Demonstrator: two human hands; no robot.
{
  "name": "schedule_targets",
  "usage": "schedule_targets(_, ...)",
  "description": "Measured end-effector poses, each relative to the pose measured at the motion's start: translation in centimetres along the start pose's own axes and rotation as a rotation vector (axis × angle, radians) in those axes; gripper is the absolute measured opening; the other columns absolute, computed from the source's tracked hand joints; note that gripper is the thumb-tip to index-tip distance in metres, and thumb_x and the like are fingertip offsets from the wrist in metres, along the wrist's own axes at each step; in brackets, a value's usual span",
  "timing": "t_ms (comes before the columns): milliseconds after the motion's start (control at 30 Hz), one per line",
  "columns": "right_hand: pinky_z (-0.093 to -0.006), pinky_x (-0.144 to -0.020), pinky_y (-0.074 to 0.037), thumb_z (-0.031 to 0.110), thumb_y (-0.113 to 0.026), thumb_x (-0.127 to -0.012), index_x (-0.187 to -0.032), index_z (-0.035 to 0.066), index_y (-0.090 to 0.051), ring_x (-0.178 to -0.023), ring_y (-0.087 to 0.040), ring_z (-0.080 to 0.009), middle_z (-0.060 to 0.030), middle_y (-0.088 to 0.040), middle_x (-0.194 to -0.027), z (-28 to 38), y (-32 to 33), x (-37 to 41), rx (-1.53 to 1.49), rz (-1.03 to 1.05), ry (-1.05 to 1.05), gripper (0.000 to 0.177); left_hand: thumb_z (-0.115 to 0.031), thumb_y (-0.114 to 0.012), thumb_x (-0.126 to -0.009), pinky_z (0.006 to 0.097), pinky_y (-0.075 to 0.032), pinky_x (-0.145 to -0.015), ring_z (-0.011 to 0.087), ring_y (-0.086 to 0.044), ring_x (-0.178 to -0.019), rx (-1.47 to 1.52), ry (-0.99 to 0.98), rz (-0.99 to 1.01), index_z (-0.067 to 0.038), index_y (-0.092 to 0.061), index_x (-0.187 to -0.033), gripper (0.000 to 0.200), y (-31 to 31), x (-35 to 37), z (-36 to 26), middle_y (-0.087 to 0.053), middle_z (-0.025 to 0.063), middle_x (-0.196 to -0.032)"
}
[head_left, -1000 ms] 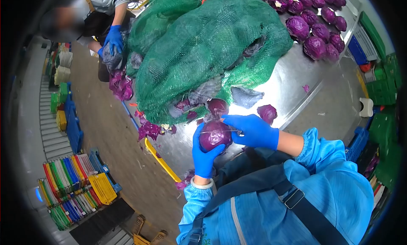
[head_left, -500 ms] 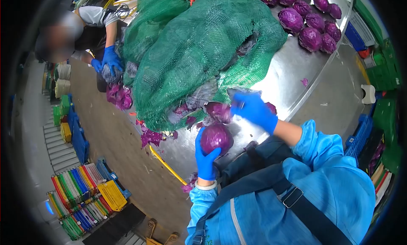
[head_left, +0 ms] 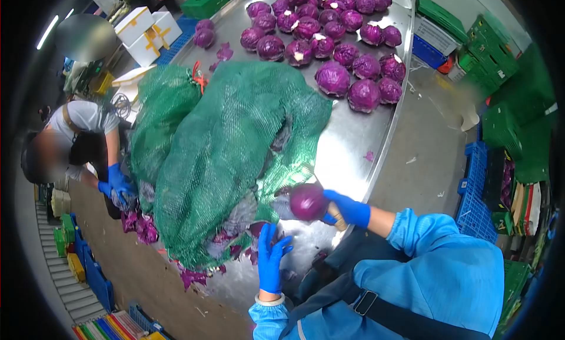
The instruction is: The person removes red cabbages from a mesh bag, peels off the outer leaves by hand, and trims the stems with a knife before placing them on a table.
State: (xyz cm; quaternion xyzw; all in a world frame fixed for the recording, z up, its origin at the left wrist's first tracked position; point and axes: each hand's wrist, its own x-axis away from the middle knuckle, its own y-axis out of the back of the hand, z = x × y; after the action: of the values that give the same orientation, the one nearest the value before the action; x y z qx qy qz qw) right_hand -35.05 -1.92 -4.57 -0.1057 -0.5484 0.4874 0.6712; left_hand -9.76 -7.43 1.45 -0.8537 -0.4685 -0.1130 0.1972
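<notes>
A peeled red cabbage [head_left: 308, 202] is in my blue-gloved right hand [head_left: 348, 210], held just above the metal table near its front edge. A tan, wooden-looking handle [head_left: 336, 215] shows beneath the fingers of that same hand; the rest of it is hidden. My left hand [head_left: 271, 259], also gloved in blue, is empty with its fingers apart, close to the mouth of a green mesh sack [head_left: 218, 146]. Dull outer leaves [head_left: 240, 215] and more cabbage show at the sack's opening.
Many trimmed red cabbages [head_left: 332, 79] are grouped at the far end of the metal table [head_left: 347, 134]. Across the sack, a co-worker's gloved hands [head_left: 119, 184] hold a cabbage. Blue crates [head_left: 474, 190] stand at right; purple leaf scraps [head_left: 191, 276] lie along the left edge.
The cabbage has passed from my left hand to my right. My left hand has opened, and the view has swung so that more of the cabbage pile shows.
</notes>
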Motion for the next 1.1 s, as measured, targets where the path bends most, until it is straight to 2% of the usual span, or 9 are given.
schedule_targets(100,-0.0268,-0.039,-0.041,0.054,-0.057,-0.090,-0.120,0.011,-0.055,-0.045,-0.051,-0.0140,-0.0029,-0.055,-0.060,8.6,-0.6,2.1,-0.016,-0.253,0.152,0.052,-0.025,-0.056,-0.094,0.0305,-0.052,-0.083,0.0205,-0.064,-0.100,-0.022,0.076,-0.206,-0.001,-0.047,-0.135,0.048,2.3,-1.9,0.3,-0.058,0.0111,-0.127)
schedule_targets(267,-0.0293,-0.034,-0.035,0.072,-0.068,-0.070,-0.100,0.016,-0.052,-0.041,-0.047,-0.0162,-0.0018,-0.044,-0.052,24.4,6.4,-2.3,0.174,-0.524,0.510,0.065,-0.016,-0.056,-0.095,0.0257,-0.049,-0.064,0.0127,-0.060,-0.071,-0.016,-0.030,-0.325,-0.001,-0.052,-0.130,0.038,6.8,-7.0,1.3,-0.067,0.0093,-0.101)
schedule_targets(433,-0.0208,-0.050,-0.037,0.021,-0.066,-0.086,-0.105,0.009,-0.061,-0.054,-0.048,-0.0087,-0.0068,-0.069,-0.091,32.2,4.8,-6.6,0.054,-0.356,1.038,0.023,-0.017,-0.061,-0.092,0.0256,-0.046,-0.056,0.0108,-0.055,-0.064,-0.199,-0.009,-0.335,0.001,-0.053,-0.125,0.039,12.3,-14.5,-0.4,-0.066,0.0081,-0.092)
schedule_targets(567,-0.0230,-0.052,-0.047,0.013,-0.062,-0.084,-0.105,0.000,-0.061,-0.057,-0.058,-0.0105,-0.0087,-0.070,-0.088,23.4,-6.5,-6.4,0.906,-0.113,0.663,0.024,-0.017,-0.070,-0.083,0.0359,-0.050,-0.079,0.0218,-0.062,-0.082,-0.540,-0.472,-0.481,0.000,-0.062,-0.115,0.036,19.0,-20.2,-7.5,-0.067,0.0047,-0.099)
schedule_targets(667,-0.0279,-0.063,-0.055,0.006,-0.059,-0.088,-0.116,0.000,-0.059,-0.075,-0.067,-0.0157,-0.0117,-0.070,-0.103,15.0,-8.9,-8.7,1.095,0.294,0.266,0.028,-0.036,-0.058,-0.089,0.0424,-0.050,-0.080,0.0366,-0.067,-0.092,-0.953,-0.033,-0.560,0.000,-0.067,-0.103,0.039,21.1,-19.6,-17.4,-0.067,0.0256,-0.097)
schedule_targets(700,-0.0275,-0.065,-0.054,0.001,-0.058,-0.087,-0.116,0.002,-0.060,-0.077,-0.067,-0.0142,-0.0094,-0.069,-0.106,12.6,-9.7,-9.1,1.086,0.370,0.183,0.030,-0.039,-0.055,-0.088,0.0459,-0.050,-0.082,0.0417,-0.065,-0.093,-1.177,-0.121,-0.599,-0.002,-0.068,-0.102,0.041,23.6,-20.6,-17.3,-0.068,0.0234,-0.096)
schedule_targets(767,-0.0282,-0.070,-0.054,0.000,-0.056,-0.083,-0.115,0.003,-0.062,-0.078,-0.065,-0.0107,-0.0066,-0.071,-0.104,8.7,-10.7,-9.9,1.261,0.509,0.350,0.033,-0.042,-0.054,-0.087,0.0458,-0.049,-0.086,0.0418,-0.063,-0.097,-1.470,0.024,-0.536,-0.004,-0.068,-0.106,0.044,26.3,-21.8,-16.2,-0.068,0.0221,-0.103)
schedule_targets(833,-0.0328,-0.071,-0.052,0.008,-0.061,-0.081,-0.114,0.011,-0.065,-0.077,-0.066,-0.0144,-0.0060,-0.072,-0.095,5.4,-10.8,-10.6,1.482,0.461,0.486,0.033,-0.040,-0.057,-0.087,0.0452,-0.046,-0.093,0.0379,-0.060,-0.107,-1.583,-0.225,-0.511,-0.008,-0.066,-0.113,0.042,27.4,-21.8,-13.6,-0.064,0.0185,-0.116)
schedule_targets(1100,-0.0361,-0.076,-0.053,0.012,-0.064,-0.087,-0.113,0.012,-0.066,-0.086,-0.069,-0.0244,-0.0130,-0.069,-0.096,-3.4,-6.2,-9.9,1.468,0.585,0.353,0.026,-0.039,-0.062,-0.086,0.0420,-0.043,-0.099,0.0323,-0.058,-0.112,-1.543,-0.287,-0.440,-0.009,-0.063,-0.121,0.046,28.6,-18.6,-8.8,-0.064,0.0141,-0.121)
